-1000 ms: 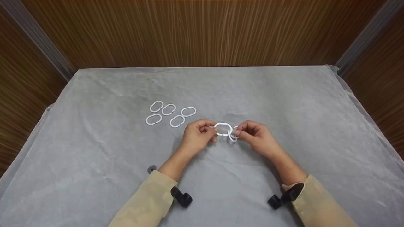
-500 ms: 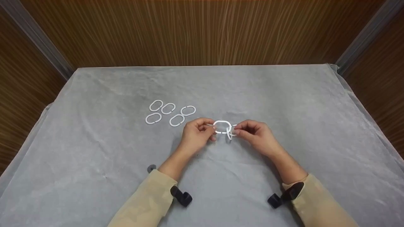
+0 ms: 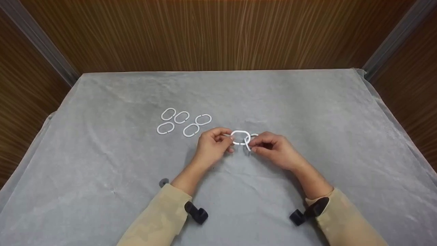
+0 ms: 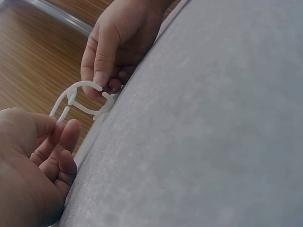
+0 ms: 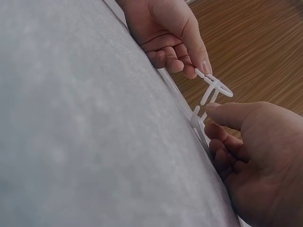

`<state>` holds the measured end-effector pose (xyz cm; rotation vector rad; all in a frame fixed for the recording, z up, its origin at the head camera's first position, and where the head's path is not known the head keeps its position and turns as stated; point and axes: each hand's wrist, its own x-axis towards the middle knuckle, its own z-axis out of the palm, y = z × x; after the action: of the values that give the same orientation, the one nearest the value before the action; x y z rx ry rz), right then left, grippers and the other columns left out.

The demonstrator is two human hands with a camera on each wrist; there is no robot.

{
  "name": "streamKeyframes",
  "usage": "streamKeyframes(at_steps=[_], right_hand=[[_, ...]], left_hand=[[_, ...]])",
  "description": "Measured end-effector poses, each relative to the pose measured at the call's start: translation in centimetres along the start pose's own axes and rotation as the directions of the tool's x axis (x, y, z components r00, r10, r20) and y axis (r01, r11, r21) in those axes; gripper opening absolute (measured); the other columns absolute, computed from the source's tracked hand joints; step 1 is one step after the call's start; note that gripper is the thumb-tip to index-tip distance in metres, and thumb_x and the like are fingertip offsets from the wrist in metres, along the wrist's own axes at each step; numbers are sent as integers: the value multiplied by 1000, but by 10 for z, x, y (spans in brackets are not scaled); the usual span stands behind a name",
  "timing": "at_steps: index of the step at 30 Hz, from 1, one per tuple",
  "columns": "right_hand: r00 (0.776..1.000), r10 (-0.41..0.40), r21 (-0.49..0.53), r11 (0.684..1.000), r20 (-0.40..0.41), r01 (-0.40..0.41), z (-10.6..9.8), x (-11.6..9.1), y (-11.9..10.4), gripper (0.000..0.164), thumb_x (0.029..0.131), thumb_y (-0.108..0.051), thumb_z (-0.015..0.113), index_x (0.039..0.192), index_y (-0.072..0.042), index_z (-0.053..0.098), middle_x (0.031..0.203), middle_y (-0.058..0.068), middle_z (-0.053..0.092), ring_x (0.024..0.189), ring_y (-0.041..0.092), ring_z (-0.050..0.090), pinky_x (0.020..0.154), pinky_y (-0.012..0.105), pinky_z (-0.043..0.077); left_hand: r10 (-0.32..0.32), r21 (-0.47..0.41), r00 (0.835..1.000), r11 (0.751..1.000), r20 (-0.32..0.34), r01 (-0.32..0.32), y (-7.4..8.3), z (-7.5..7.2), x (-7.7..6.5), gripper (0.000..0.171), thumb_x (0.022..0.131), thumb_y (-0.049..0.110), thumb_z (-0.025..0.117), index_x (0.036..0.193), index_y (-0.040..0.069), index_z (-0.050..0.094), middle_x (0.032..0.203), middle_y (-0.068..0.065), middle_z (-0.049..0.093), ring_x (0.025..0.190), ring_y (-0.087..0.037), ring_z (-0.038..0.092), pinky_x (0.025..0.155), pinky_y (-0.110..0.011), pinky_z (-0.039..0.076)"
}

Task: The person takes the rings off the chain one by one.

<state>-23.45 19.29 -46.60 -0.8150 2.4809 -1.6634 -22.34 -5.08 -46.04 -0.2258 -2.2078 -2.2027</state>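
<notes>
My left hand (image 3: 214, 145) pinches the left end of a white oval split link (image 3: 240, 131) between thumb and fingers, above the grey cloth. Through its right end passes a second white link (image 3: 247, 143), at the fingertips of my right hand (image 3: 276, 148). In the right wrist view the right thumb (image 5: 222, 111) presses on this second link (image 5: 206, 94), with the fingers curled below. A third link (image 5: 200, 132) hangs from it, partly behind those fingers. The gap in the left-hand link shows in the left wrist view, near the left thumb (image 4: 46, 124).
Several loose white split links (image 3: 162, 116) lie flat in a group on the grey cloth (image 3: 102, 153), beyond and left of the left hand. Wood-grain panels (image 3: 218, 34) stand behind the table and at both sides. Black camera mounts (image 3: 196, 213) sit on the sleeves.
The right hand has shifted slightly left, its fingertips moving from the third link's side to the second link. The second link has turned more edge-on. The left hand holds nearly still.
</notes>
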Motion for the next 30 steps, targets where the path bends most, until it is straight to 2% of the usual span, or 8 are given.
streamKeyframes(at_steps=[5,13,19,26,30], right_hand=[[997,-63,-38,997,36,64,0,-1,-1,15,88,2,84,102,-4,81,103,11,73,97,13,64,84,18,50],[996,-63,-106,992,56,68,0,-2,-2,20,86,-3,88,105,-7,83,103,8,71,95,21,63,80,22,48],[995,-69,-136,988,70,78,0,-2,-1,21,86,-6,89,106,-8,83,103,6,71,97,24,65,84,25,48],[991,-31,-159,986,130,52,0,-2,-4,22,88,-9,88,109,-11,84,108,5,67,102,22,62,90,26,47],[992,-40,-171,984,116,59,1,-2,-4,22,89,-9,87,110,-12,83,107,4,69,102,22,63,90,27,48]], left_hand=[[10,2,1000,1000,-5,-10,1,0,-1,17,95,-4,73,110,-13,71,74,-8,73,55,-8,67,56,-22,55],[5,-15,1000,1000,3,-5,-1,0,-1,17,96,-4,73,111,-12,71,75,-8,73,55,-9,68,56,-21,53],[-3,-24,1000,1000,11,3,0,0,-2,18,96,-3,72,112,-13,71,75,-8,74,56,-10,68,55,-22,53],[-5,-32,1000,999,6,5,1,0,-2,18,96,-3,73,111,-13,70,75,-8,73,56,-11,68,55,-22,54],[-4,-36,1000,999,-1,4,1,1,-1,16,96,-4,73,110,-12,71,75,-8,73,55,-11,68,54,-21,53]])
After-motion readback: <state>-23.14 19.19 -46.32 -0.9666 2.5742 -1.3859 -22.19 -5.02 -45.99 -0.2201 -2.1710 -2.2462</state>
